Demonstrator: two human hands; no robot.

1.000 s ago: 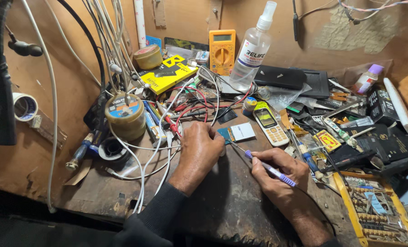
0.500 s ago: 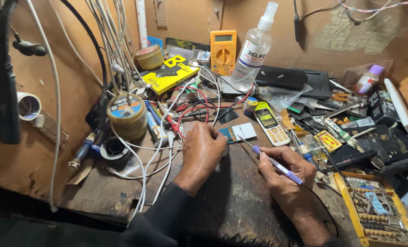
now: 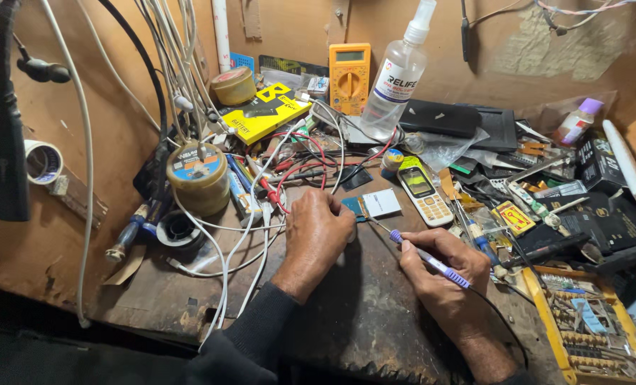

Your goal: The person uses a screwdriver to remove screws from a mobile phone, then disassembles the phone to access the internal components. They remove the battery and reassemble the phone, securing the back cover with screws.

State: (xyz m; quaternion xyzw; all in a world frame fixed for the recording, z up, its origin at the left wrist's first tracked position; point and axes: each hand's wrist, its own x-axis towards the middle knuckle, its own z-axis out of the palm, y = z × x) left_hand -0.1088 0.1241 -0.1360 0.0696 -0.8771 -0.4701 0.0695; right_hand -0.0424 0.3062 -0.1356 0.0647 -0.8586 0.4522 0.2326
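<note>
The surface (image 3: pixel 360 314) was dark, worn wood, rough and scuffed, chipped along its front edge. The soldering iron (image 3: pixel 432 262) in the right hand (image 3: pixel 442 285) had a glossy purple plastic grip and a thin bare metal tip. The spray bottle (image 3: pixel 397 78) was clear, shiny plastic. The multimeter (image 3: pixel 349 77) wore a matt orange plastic shell. The keypad phone (image 3: pixel 423 194) was smooth plastic with a glossy screen. White cables (image 3: pixel 250 235) had smooth plastic sheathing. The back wall (image 3: pixel 289 28) looked like matt brown board.
</note>
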